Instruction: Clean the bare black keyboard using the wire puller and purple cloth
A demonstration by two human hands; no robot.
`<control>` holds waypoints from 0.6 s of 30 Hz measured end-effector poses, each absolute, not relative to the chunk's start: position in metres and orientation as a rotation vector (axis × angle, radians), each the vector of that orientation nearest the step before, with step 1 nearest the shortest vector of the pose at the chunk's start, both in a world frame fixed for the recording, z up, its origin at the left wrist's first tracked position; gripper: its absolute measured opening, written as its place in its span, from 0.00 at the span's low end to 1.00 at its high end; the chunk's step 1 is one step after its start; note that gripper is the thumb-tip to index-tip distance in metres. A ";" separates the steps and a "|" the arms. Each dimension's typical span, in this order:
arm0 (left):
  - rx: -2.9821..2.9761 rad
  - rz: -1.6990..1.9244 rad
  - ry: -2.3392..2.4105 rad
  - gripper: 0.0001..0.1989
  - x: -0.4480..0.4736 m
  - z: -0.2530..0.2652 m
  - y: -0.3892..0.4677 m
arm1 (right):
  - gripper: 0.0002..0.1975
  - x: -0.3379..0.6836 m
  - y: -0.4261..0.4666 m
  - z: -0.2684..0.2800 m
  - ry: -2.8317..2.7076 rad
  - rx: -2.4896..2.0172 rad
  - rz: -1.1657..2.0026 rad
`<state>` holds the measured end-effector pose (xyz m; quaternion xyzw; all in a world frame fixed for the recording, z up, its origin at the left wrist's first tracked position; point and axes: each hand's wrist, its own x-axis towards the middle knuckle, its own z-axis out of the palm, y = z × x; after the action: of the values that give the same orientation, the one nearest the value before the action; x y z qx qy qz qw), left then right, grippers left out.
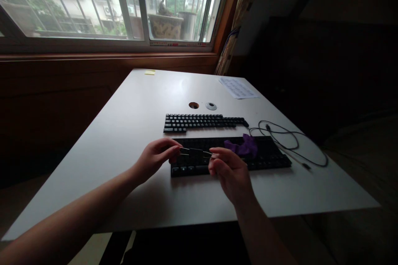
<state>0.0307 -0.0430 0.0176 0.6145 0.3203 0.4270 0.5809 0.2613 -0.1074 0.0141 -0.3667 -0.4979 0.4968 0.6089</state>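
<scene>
Between my two hands is a wire keycap puller [195, 153], with a dark middle piece and thin metal wires at both ends. My left hand [158, 153] pinches the wires on its left side, and the fingertips of my right hand [228, 167] grip the wires on the right. Beneath them lies a black keyboard [267, 161], its left part partly hidden by my hands and the puller. A crumpled purple cloth [244, 145] rests on the keyboard, just beyond my right hand. Loose black keycaps [199, 121] stand in rows behind the keyboard.
A black cable [294, 148] loops on the white table [124, 120] at the right. Farther back are a round hole [194, 105], a grey round cover [211, 106], printed sheets [238, 87] and a yellow note [149, 72]. A barred window [174, 4] is behind the table.
</scene>
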 end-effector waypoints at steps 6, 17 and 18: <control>1.883 0.918 0.734 0.09 0.030 0.017 -0.047 | 0.06 0.255 -0.107 0.020 -1.058 -0.896 1.048; 2.204 1.059 0.699 0.08 0.029 0.009 -0.039 | 0.09 0.278 -0.118 0.054 -1.179 -1.300 0.445; 2.209 1.057 0.700 0.08 0.028 0.008 -0.039 | 0.10 0.281 -0.119 0.057 -1.208 -1.339 0.399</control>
<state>0.0284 -0.0390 0.0081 0.8292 0.2627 0.3968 0.2933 0.2807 -0.1193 0.0571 -0.5781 -0.5217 0.1724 0.6032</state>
